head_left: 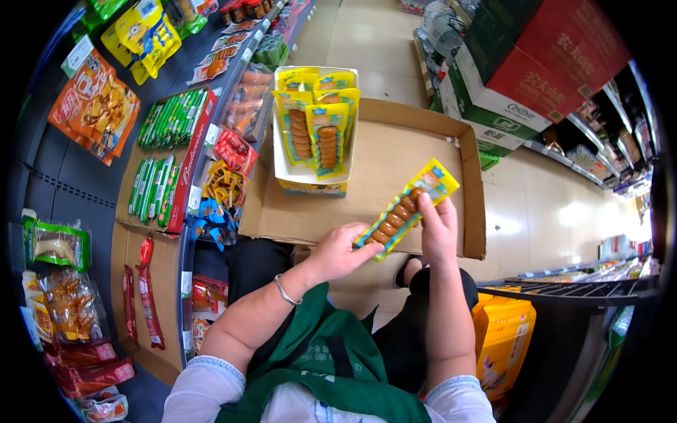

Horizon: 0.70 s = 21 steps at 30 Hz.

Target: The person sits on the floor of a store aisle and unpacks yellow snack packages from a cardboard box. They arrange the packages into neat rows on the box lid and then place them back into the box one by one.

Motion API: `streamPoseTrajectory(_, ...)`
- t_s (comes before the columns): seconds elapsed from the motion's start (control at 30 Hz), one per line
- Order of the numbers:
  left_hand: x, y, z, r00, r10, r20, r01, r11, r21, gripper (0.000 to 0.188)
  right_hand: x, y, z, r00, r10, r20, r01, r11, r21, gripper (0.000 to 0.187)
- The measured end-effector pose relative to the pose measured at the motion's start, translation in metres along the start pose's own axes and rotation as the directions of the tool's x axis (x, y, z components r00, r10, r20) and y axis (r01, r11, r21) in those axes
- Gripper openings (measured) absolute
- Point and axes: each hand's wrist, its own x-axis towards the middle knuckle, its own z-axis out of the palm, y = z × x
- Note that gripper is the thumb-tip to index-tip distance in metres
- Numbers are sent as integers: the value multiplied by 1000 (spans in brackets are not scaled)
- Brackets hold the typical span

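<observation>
As both hands are pinching one pack, a tray's edge is running beneath it

While the left hand is pinching the lower end of the yellow sausage pack with its thumb on top, the right hand is pinching the edge nearer the upper end. The pack is hanging tilted over the near side of the cardboard tray, well apart from the white box, which is holding similar packs upright.

If both thumbs were easing off, the slick-looking wrapper could be sliding free, and the pack could be dropping past the tray's near wall to the floor. Squeezing too hard could be creasing the wrapper. The left knee is sitting close to the tray, so a shifting leg could be jolting it and toppling the box, whose packs are rising above the rim. What is supporting the tray is staying unclear.
</observation>
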Motion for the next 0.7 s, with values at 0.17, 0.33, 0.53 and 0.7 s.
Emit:
streamPoseTrajectory(0.17,-7,10,-8,990,-139,5,139,986,-94,23,-5,-27,2,999,-48,22,50,997,-63,23)
streamPoseTrajectory(0.33,-8,12,-9,875,236,-422,-283,958,-51,40,-1,-66,22,972,-230,-38,229,973,-39,18)
streamPoseTrajectory(0.53,-14,8,-31,674,344,-654,-465,885,-14,45,39,-105,89,855,-518,19,509,832,-220,17)
streamPoseTrajectory(0.7,-13,9,-46,727,315,-610,-309,944,119,44,74,-73,115,903,-332,274,421,808,-412,15)
